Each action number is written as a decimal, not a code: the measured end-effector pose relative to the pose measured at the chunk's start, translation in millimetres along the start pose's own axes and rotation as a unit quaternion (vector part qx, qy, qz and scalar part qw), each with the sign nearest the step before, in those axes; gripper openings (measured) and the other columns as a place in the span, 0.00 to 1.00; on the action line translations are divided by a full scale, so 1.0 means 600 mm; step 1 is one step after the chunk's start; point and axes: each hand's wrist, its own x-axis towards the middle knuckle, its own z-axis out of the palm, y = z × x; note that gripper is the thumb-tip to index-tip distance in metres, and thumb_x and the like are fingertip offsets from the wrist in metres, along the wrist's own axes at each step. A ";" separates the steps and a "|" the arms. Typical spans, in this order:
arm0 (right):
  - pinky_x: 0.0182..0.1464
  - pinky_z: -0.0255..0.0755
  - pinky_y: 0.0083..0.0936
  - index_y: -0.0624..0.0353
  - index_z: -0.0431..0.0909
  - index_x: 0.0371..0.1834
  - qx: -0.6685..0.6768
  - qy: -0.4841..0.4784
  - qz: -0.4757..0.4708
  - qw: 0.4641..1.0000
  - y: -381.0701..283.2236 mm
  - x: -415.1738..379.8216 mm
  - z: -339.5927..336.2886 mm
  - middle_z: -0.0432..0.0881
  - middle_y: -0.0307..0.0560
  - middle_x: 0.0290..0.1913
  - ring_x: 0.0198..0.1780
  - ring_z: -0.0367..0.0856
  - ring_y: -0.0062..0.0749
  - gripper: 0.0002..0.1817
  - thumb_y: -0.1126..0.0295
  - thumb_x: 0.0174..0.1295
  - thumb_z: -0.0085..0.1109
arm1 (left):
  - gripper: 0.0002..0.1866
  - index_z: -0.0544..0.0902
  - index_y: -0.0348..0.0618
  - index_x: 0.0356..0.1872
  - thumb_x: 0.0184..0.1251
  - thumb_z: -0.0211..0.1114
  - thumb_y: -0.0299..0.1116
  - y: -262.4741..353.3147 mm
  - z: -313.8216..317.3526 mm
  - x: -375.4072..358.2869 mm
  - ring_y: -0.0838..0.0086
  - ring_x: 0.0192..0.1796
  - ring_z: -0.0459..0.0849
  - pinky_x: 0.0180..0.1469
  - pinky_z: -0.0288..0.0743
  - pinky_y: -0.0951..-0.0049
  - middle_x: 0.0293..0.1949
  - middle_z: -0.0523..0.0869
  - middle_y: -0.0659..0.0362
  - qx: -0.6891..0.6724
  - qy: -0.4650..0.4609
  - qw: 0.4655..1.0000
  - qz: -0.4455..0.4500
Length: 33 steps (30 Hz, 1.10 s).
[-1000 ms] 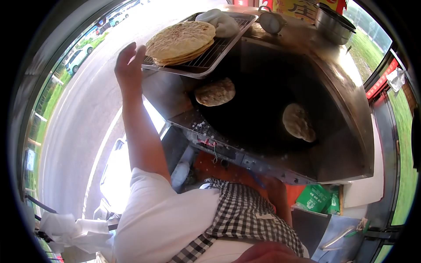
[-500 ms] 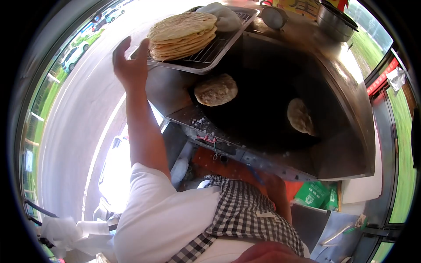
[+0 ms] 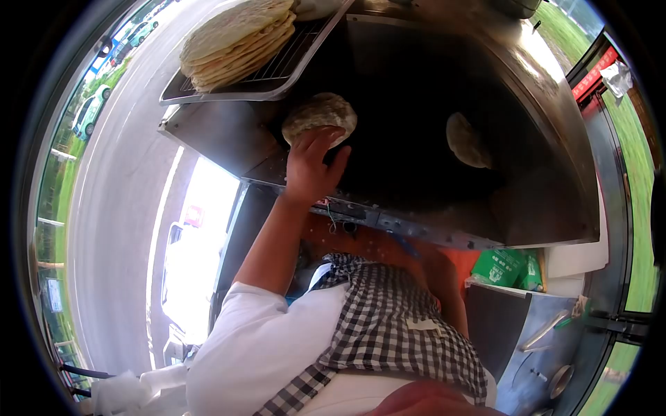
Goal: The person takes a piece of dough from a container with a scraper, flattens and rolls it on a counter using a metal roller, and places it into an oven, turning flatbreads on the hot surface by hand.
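Note:
My left hand (image 3: 316,165) reaches over the front edge of the dark griddle (image 3: 402,152). Its fingers lie flat on the near side of a round, browned flatbread (image 3: 319,114), with the thumb held apart. A second flatbread (image 3: 467,141) rests toward the right of the griddle, untouched. My right arm (image 3: 447,284) hangs low in front of my apron, below the griddle's front edge. The fingers of that hand are in shadow and cannot be made out. A stack of flatbreads (image 3: 239,38) sits on a wire rack in a metal tray (image 3: 277,90), up and left of my left hand.
The griddle's raised metal edge (image 3: 479,239) runs between my body and the cooking surface. Beside the stack lies a pale bag (image 3: 316,8), partly cut off. Green packages (image 3: 499,267) stand low on the right. A road (image 3: 114,208) passes on the left.
My left hand has moved from beside the bread stack, down and right, onto the left flatbread on the griddle. The view has shifted, so the tray sits higher and further left.

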 end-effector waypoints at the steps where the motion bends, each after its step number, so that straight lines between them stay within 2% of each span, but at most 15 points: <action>1: 0.53 0.81 0.48 0.58 0.85 0.59 0.000 0.001 0.004 1.000 0.000 -0.001 -0.001 0.87 0.65 0.53 0.54 0.87 0.64 0.16 0.66 0.71 0.62 | 0.15 0.87 0.40 0.53 0.67 0.74 0.29 -0.022 0.018 -0.009 0.49 0.54 0.89 0.58 0.82 0.55 0.51 0.90 0.47 0.013 -0.020 0.999 -0.031; 6: 0.53 0.81 0.49 0.60 0.85 0.56 0.014 0.019 0.053 0.998 -0.002 -0.022 -0.012 0.87 0.65 0.53 0.54 0.86 0.65 0.15 0.65 0.72 0.63 | 0.17 0.88 0.40 0.54 0.69 0.72 0.36 -0.138 0.083 -0.048 0.45 0.58 0.88 0.61 0.82 0.52 0.54 0.90 0.44 0.092 -0.130 0.973 -0.164; 9: 0.53 0.81 0.49 0.61 0.85 0.55 0.023 0.025 0.093 0.995 -0.029 -0.030 -0.027 0.87 0.65 0.52 0.53 0.86 0.65 0.15 0.66 0.71 0.63 | 0.20 0.88 0.40 0.56 0.70 0.71 0.43 -0.168 0.091 -0.024 0.44 0.61 0.87 0.63 0.82 0.55 0.58 0.89 0.41 0.100 -0.188 0.940 -0.268; 10: 0.52 0.81 0.49 0.61 0.85 0.55 0.019 0.026 0.100 0.994 -0.033 -0.031 -0.029 0.87 0.65 0.52 0.53 0.86 0.65 0.14 0.66 0.71 0.63 | 0.26 0.88 0.43 0.60 0.70 0.69 0.50 -0.182 0.094 -0.015 0.46 0.64 0.86 0.66 0.81 0.51 0.60 0.88 0.41 0.138 -0.236 0.917 -0.290; 13: 0.51 0.81 0.50 0.62 0.85 0.53 0.010 0.035 0.089 0.995 -0.023 -0.046 -0.024 0.87 0.65 0.50 0.52 0.86 0.66 0.14 0.67 0.71 0.64 | 0.28 0.87 0.48 0.64 0.70 0.67 0.54 -0.232 0.114 -0.016 0.49 0.67 0.85 0.72 0.74 0.45 0.62 0.88 0.44 0.252 -0.276 0.875 -0.308; 14: 0.51 0.81 0.50 0.62 0.85 0.53 0.008 0.040 0.082 0.996 -0.016 -0.053 -0.019 0.87 0.65 0.49 0.51 0.86 0.66 0.13 0.67 0.71 0.64 | 0.31 0.85 0.54 0.68 0.69 0.66 0.57 -0.252 0.122 -0.017 0.53 0.70 0.83 0.76 0.66 0.41 0.65 0.88 0.48 0.289 -0.323 0.849 -0.302; 17: 0.49 0.80 0.51 0.62 0.84 0.51 0.006 0.049 0.120 0.992 -0.017 -0.065 -0.012 0.87 0.64 0.47 0.50 0.85 0.66 0.12 0.66 0.71 0.63 | 0.31 0.86 0.56 0.68 0.67 0.67 0.57 -0.206 0.117 0.026 0.55 0.71 0.82 0.76 0.65 0.42 0.67 0.87 0.51 0.286 -0.375 0.823 -0.316; 20: 0.48 0.80 0.52 0.62 0.85 0.50 0.053 0.037 0.127 0.990 -0.027 -0.073 -0.018 0.86 0.64 0.48 0.49 0.86 0.66 0.12 0.65 0.72 0.62 | 0.30 0.87 0.52 0.65 0.66 0.68 0.55 -0.150 0.161 0.034 0.58 0.68 0.85 0.77 0.62 0.39 0.61 0.90 0.51 0.265 -0.397 0.844 -0.245; 23: 0.48 0.80 0.52 0.61 0.85 0.50 -0.049 0.015 0.027 0.998 -0.005 -0.075 -0.011 0.86 0.64 0.49 0.49 0.86 0.65 0.12 0.66 0.72 0.61 | 0.29 0.89 0.55 0.62 0.61 0.73 0.55 -0.069 0.213 0.042 0.58 0.65 0.87 0.70 0.72 0.45 0.60 0.90 0.54 0.218 -0.386 0.883 -0.154; 26: 0.49 0.80 0.53 0.61 0.85 0.51 -0.054 0.007 0.078 0.995 -0.002 -0.066 -0.007 0.86 0.65 0.50 0.50 0.86 0.65 0.12 0.67 0.71 0.60 | 0.28 0.89 0.50 0.59 0.62 0.74 0.54 -0.026 0.260 0.061 0.61 0.62 0.87 0.72 0.70 0.44 0.57 0.90 0.53 0.072 -0.437 0.890 -0.103; 29: 0.51 0.80 0.53 0.60 0.85 0.52 -0.001 0.030 0.108 0.994 -0.033 -0.058 -0.023 0.86 0.65 0.51 0.51 0.86 0.66 0.13 0.67 0.70 0.61 | 0.27 0.89 0.50 0.58 0.59 0.76 0.50 -0.007 0.280 0.058 0.61 0.61 0.88 0.71 0.72 0.47 0.58 0.90 0.54 0.024 -0.324 0.945 -0.019; 32: 0.51 0.81 0.47 0.59 0.85 0.49 -0.042 0.019 0.114 0.992 -0.003 -0.069 -0.005 0.88 0.58 0.47 0.51 0.88 0.57 0.09 0.66 0.74 0.61 | 0.26 0.89 0.50 0.57 0.58 0.78 0.48 0.017 0.282 0.066 0.60 0.59 0.88 0.69 0.74 0.49 0.57 0.90 0.55 0.078 -0.349 0.933 -0.021; 33: 0.50 0.81 0.46 0.59 0.84 0.49 -0.022 0.027 0.135 0.990 -0.010 -0.072 -0.006 0.88 0.58 0.46 0.51 0.88 0.58 0.10 0.65 0.74 0.61 | 0.26 0.90 0.50 0.56 0.58 0.77 0.48 0.023 0.284 0.064 0.61 0.59 0.88 0.68 0.74 0.50 0.56 0.90 0.56 0.082 -0.345 0.935 -0.012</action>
